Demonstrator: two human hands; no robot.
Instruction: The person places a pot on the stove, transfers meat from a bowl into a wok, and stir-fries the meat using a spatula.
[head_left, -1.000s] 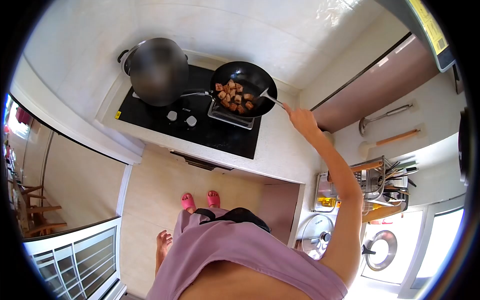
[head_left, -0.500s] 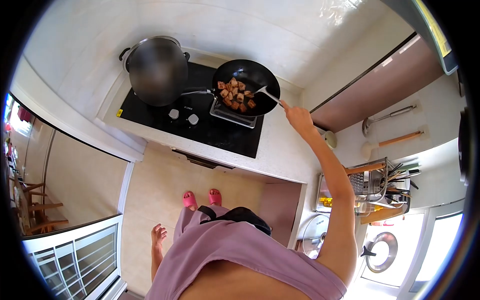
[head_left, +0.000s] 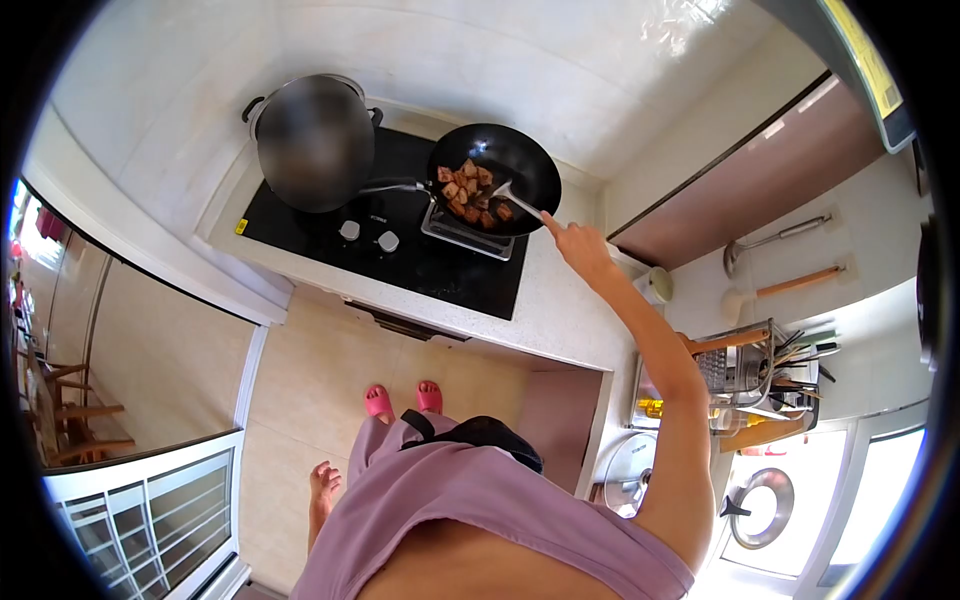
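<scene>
My right hand (head_left: pixel 582 248) is closed around the handle of a metal spatula (head_left: pixel 527 208). The spatula reaches over the near right rim of a black wok (head_left: pixel 530 165), its head down among browned meat chunks (head_left: pixel 463 185). Most chunks are bunched in the left part of the wok; one lies right of the spatula head. Toward the left points the wok's long handle (head_left: pixel 392 186), which no hand touches. Low at my side hangs my left hand (head_left: pixel 324 482), fingers loosely bent and apart, with nothing in them.
A large pot (head_left: pixel 315 145) with black side handles stands on the left of the black cooktop (head_left: pixel 450 275), near two knobs. A pale cup (head_left: pixel 655 285), a utensil rack (head_left: pixel 745 365) and a glass lid (head_left: pixel 630 465) are on the right. A ladle (head_left: pixel 775 235) hangs on the wall.
My right hand has moved left and slightly toward me, bringing the spatula head left. Meat chunks on the right have shifted left. My left hand has moved slightly.
</scene>
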